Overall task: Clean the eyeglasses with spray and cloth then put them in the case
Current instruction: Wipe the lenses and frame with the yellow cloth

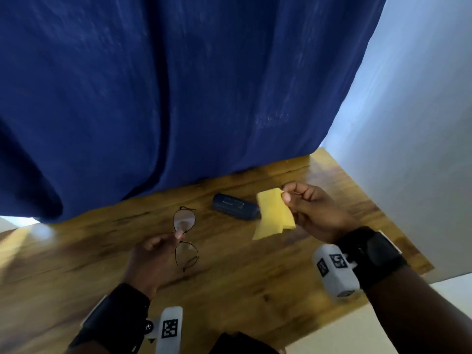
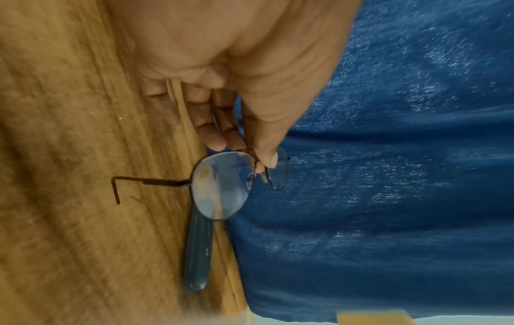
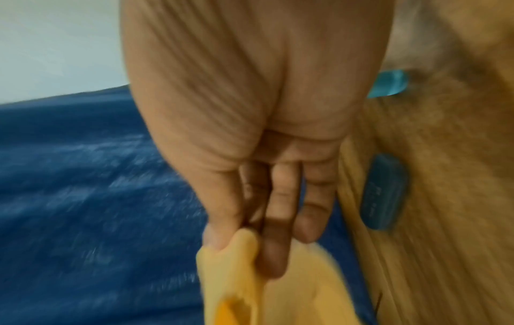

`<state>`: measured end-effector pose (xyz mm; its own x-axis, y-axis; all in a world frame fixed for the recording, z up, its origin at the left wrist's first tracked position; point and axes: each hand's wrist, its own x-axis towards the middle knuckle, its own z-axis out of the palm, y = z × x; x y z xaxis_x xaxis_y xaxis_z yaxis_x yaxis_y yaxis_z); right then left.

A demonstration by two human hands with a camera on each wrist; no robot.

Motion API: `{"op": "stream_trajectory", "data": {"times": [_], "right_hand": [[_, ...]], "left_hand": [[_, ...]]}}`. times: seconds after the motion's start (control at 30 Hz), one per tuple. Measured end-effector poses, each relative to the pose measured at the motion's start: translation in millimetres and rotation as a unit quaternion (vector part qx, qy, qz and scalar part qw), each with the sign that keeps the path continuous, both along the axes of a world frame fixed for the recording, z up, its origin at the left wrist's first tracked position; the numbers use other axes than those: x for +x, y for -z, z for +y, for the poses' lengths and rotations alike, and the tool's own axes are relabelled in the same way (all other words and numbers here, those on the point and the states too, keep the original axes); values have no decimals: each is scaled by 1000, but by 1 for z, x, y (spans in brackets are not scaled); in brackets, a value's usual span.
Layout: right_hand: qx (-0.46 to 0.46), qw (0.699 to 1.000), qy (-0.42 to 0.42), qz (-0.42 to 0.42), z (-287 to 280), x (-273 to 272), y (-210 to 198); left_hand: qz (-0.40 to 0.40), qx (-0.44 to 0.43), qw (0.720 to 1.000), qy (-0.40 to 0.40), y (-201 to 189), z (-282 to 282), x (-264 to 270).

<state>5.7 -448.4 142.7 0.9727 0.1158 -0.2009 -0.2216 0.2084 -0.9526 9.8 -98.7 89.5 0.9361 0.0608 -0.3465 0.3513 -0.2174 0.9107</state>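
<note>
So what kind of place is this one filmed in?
Probably a room at home, hedged: a wooden table pushed against a dark blue curtain, a plain white wall beside it, with only an eyeglass case lying on top.

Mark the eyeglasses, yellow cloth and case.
eyeglasses (image 1: 184, 221), head view, on the far lens.
yellow cloth (image 1: 274, 215), head view, on its middle fold.
case (image 1: 233, 205), head view, on its closed lid.
</note>
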Motion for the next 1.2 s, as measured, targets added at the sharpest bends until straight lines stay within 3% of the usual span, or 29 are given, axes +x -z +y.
{"op": "stream_trajectory", "data": {"times": [0.1,0.17,0.3,0.4,0.5,0.6,0.7,0.8,1.0,1.13,1.2], "right_hand": [[-181,982,-5,-52,25,10,-27],[-197,977,-15,-82,42,12,-39],[-51,996,14,-65,84,10,-54],[-57,998,19,-20,107,9,-47],[-8,1000,-3,23,128,3,-39],[27,999,-5,-17,142,-4,-38],[122,991,21,-52,148,-5,-41],[231,971,54,-22,152,-3,-48],[255,960,91,66,160,15,-46],[208,977,38,-35,156,15,-54],[7,982,16,-186,147,13,-49]], "left_hand": [[-38,13,999,1,-18,16,-1],[-57,11,998,6,-24,26,-2],[-87,1,996,16,-29,53,-7],[-94,-2,995,17,-28,71,-10],[-81,-7,996,20,-24,87,-12],[-89,-9,996,13,-28,98,-16],[-98,-16,995,16,-34,102,-21],[-100,-31,994,13,-43,99,-24],[-100,-44,993,41,-59,78,-33],[-96,-55,993,31,-66,56,-38],[-94,-49,994,20,-69,45,-40]]}}
